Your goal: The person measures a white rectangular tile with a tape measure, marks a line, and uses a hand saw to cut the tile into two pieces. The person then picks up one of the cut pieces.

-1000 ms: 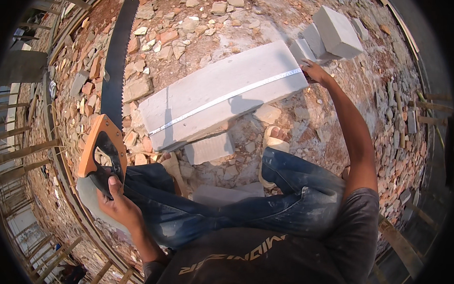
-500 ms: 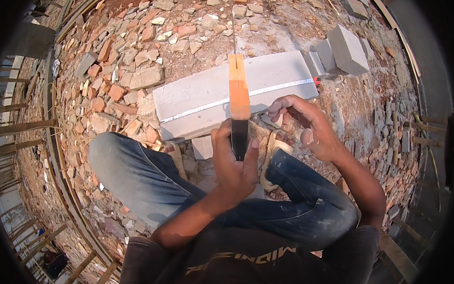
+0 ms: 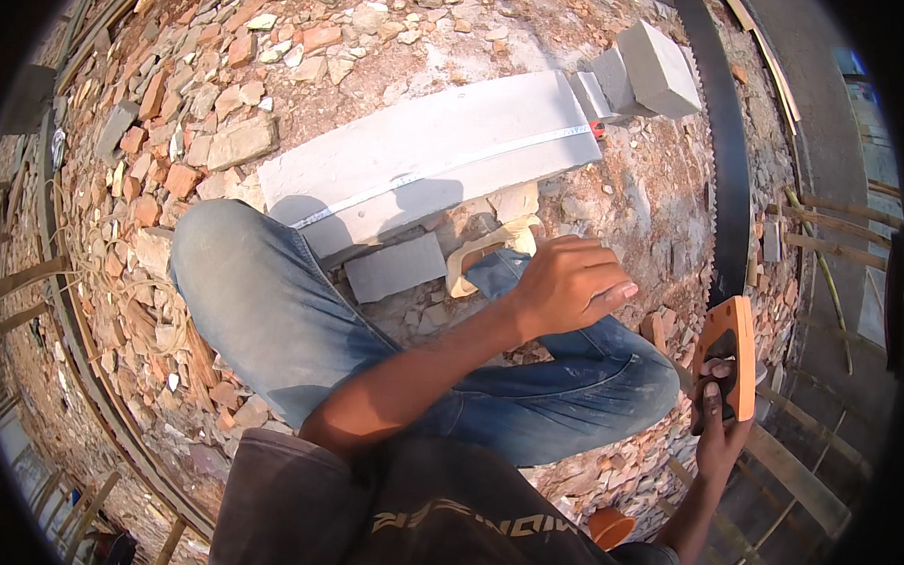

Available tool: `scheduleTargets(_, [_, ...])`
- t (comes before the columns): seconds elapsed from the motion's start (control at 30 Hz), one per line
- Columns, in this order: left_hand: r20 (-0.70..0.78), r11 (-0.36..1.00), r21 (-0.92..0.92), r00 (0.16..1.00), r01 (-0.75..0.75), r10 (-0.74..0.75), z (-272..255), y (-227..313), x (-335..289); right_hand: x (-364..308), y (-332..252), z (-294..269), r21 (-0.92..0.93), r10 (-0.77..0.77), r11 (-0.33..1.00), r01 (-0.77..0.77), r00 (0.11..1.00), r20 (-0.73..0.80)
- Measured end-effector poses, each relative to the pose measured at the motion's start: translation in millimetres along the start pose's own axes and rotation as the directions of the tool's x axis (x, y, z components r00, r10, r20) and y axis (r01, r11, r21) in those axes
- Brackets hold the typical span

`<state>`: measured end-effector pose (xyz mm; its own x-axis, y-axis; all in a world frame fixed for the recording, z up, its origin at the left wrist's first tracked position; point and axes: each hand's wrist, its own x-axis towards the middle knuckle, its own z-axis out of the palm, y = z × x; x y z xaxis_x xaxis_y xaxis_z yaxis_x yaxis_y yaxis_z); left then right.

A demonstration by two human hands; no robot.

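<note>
My right hand (image 3: 723, 412) is wrapped round the orange and black handle (image 3: 737, 342) of a handsaw, out at the right. The saw's long dark toothed blade (image 3: 727, 163) points away from me, its far end at the picture's top edge. My left hand (image 3: 576, 287) hovers above my bent right leg, fingers curled in and thumb sticking out; nothing shows in it, though its underside is hidden. Beyond it lies a long pale grey block (image 3: 478, 109) with a white measuring tape (image 3: 446, 166) stretched along it. A red piece (image 3: 599, 130) shows at the tape's right end.
A smaller grey block (image 3: 398, 268) lies at the long block's near side. Cut block pieces (image 3: 660, 71) stand beyond its right end. Broken brick and rubble (image 3: 240, 141) cover the ground. An orange object (image 3: 611, 527) sits near my right elbow. Wooden poles (image 3: 799, 479) lie at the right.
The handsaw has passed from my left hand to my right and swung out to the right. My left hand has let go and moved right. The view has shifted, baring more of the tape.
</note>
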<state>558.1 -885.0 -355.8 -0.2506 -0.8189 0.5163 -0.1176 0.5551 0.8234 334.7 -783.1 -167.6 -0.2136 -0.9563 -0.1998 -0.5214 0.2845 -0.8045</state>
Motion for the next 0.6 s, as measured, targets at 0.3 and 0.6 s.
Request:
scheduleTargets(0.3, [-0.226, 0.546, 0.653, 0.823, 0.525, -0.521, -131, -181, -13, -104, 67, -27, -0.111, 0.204, 0.977, -0.180, 0.941, 0.271])
scheduleTargets(0.6, [-0.022, 0.522, 0.744, 0.796, 0.417, -0.605, -138, -200, -30, -81, 56, 18, -0.252, 0.120, 0.967, -0.027, 0.925, 0.360])
